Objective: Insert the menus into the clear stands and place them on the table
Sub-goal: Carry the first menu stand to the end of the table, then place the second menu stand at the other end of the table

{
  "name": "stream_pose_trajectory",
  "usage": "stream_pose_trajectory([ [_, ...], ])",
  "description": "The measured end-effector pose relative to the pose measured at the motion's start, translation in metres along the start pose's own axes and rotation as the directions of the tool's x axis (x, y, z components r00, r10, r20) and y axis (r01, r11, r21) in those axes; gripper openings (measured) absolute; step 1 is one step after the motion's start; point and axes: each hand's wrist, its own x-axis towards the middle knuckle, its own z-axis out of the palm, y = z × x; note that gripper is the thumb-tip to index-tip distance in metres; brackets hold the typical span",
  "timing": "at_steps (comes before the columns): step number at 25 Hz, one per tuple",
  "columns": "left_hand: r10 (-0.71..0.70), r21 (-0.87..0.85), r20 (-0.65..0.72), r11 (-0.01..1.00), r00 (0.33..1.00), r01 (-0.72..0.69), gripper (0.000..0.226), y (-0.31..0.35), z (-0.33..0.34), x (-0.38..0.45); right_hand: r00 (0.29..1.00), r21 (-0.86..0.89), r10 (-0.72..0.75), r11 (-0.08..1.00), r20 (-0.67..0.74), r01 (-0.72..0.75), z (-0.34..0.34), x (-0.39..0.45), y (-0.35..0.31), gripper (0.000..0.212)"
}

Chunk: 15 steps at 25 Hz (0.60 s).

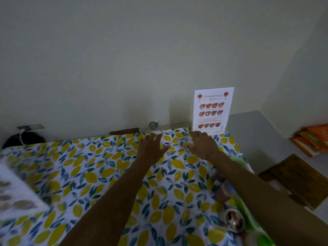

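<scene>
Hands over far edge of table [88, 174]: your left hand [150, 148] and right hand [202, 145] both spread flat, fingers apart, holding nothing. Menu [212, 110] upright just beyond right fingertips; clear stand itself indiscernible.

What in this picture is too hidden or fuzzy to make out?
Head view only:
- Standing menu: print too small to read; its clear stand can't be seen.
- Sheet at the left edge: blurred and cut off.
- Green menu: partly covered by the right forearm.
- Small object by the wall: too small to identify.
- Left hand and right hand: any grip unclear.
</scene>
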Motion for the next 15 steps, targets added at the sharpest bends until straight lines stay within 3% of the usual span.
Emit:
stream_pose_trajectory([
  [7,-0.105,0.028,-0.081,0.994,0.991,0.108,0.069,-0.14,-0.024,-0.185,0.989,0.002,-0.146,0.989,-0.009,0.146,0.036,-0.096,-0.211,0.069],
  [15,-0.319,0.061,-0.119,0.943,0.94,0.327,0.071,-0.276,-0.058,-0.364,0.947,-0.023,-0.317,0.948,0.055,0.318,0.073,-0.169,-0.399,0.069],
])
